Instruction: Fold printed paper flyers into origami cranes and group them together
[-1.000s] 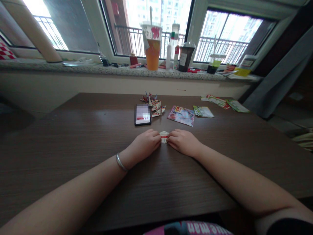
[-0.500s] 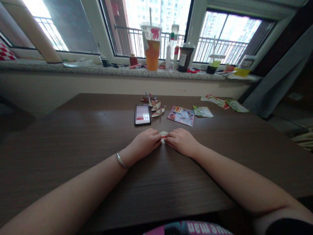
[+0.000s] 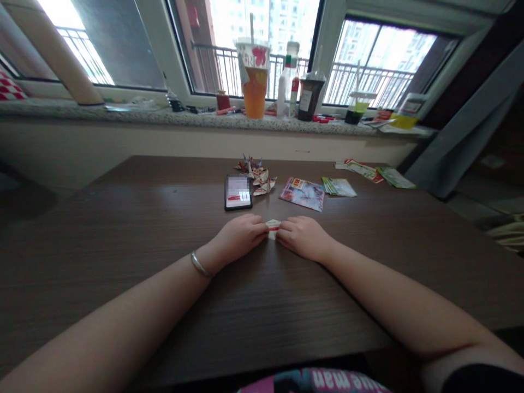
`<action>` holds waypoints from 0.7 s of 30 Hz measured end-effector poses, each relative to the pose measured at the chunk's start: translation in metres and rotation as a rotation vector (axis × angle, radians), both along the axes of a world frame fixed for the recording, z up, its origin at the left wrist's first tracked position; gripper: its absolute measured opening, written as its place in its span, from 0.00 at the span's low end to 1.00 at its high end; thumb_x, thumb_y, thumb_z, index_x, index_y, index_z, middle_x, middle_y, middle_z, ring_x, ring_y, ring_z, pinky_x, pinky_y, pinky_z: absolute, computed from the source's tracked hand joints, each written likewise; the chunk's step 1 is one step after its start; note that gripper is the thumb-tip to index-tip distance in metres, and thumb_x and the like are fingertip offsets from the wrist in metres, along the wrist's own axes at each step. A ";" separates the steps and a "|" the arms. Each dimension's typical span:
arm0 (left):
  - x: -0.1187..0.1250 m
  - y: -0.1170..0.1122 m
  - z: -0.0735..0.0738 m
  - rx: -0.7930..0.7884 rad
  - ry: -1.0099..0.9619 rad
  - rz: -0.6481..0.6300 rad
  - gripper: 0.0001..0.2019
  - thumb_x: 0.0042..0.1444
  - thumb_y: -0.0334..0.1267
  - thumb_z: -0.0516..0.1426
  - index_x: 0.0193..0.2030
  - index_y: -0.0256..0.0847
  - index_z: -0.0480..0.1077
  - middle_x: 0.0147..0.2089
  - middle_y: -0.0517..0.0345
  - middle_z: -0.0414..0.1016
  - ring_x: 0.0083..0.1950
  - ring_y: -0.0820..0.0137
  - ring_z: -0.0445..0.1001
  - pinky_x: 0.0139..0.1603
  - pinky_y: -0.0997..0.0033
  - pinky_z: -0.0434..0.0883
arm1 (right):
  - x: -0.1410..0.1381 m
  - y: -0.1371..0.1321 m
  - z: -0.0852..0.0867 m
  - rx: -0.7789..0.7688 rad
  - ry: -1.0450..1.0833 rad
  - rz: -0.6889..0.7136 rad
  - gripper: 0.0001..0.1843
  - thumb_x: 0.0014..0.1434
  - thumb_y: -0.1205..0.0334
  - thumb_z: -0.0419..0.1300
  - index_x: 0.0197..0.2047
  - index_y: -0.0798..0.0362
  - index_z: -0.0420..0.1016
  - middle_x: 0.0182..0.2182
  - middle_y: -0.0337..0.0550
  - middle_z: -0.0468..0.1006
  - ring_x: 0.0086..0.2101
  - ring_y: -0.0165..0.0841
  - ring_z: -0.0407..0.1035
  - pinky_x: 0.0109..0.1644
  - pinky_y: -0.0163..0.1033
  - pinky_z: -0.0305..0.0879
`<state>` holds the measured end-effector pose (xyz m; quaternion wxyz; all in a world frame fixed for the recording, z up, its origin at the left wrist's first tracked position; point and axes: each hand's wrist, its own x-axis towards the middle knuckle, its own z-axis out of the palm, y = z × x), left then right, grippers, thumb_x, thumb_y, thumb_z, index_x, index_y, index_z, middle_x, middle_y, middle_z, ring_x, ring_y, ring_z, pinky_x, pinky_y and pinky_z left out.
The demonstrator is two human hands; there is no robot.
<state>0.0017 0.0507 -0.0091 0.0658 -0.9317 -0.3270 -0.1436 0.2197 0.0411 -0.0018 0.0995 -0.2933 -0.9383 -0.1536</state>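
Observation:
A small folded paper [image 3: 273,225], white with a red stripe, lies low over the table between my two hands. My left hand [image 3: 243,234] has its fingers closed on the paper's left side, a silver bangle on the wrist. On the right side, the closed fingers of my right hand [image 3: 303,236] press on the same paper. The fingers cover most of its edges. Just beyond my left hand a phone [image 3: 238,192] with a lit screen lies flat. Next to it is a cluster of folded paper cranes [image 3: 262,177].
A colourful printed packet [image 3: 303,193] and a fan of paper sheets [image 3: 339,186] lie behind my right hand. More paper strips [image 3: 364,170] sit at the far right of the brown table [image 3: 102,245]. Drink cups [image 3: 254,90] and bottles [image 3: 285,84] line the windowsill.
My left hand has shifted very slightly to the left. Both hands keep hold of the folded paper, and the rest stays where it was.

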 end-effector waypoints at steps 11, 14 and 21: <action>-0.002 0.002 -0.001 -0.035 -0.024 -0.037 0.08 0.63 0.36 0.53 0.41 0.38 0.73 0.37 0.53 0.73 0.39 0.67 0.71 0.40 0.69 0.67 | 0.006 0.007 -0.004 -0.089 0.045 0.014 0.15 0.66 0.57 0.51 0.43 0.53 0.78 0.36 0.46 0.77 0.37 0.34 0.68 0.39 0.38 0.59; -0.001 0.002 0.000 -0.034 -0.018 -0.016 0.08 0.62 0.37 0.54 0.40 0.38 0.73 0.36 0.53 0.72 0.38 0.67 0.70 0.39 0.69 0.67 | 0.003 0.006 -0.002 -0.080 0.030 -0.005 0.14 0.66 0.59 0.51 0.41 0.54 0.78 0.35 0.47 0.77 0.36 0.34 0.68 0.38 0.37 0.58; 0.004 -0.004 0.002 0.042 0.029 0.038 0.09 0.63 0.40 0.54 0.39 0.39 0.72 0.35 0.55 0.72 0.36 0.69 0.70 0.36 0.72 0.66 | -0.003 0.003 -0.001 -0.091 0.077 -0.120 0.11 0.64 0.60 0.54 0.38 0.53 0.77 0.34 0.45 0.77 0.36 0.34 0.68 0.36 0.37 0.57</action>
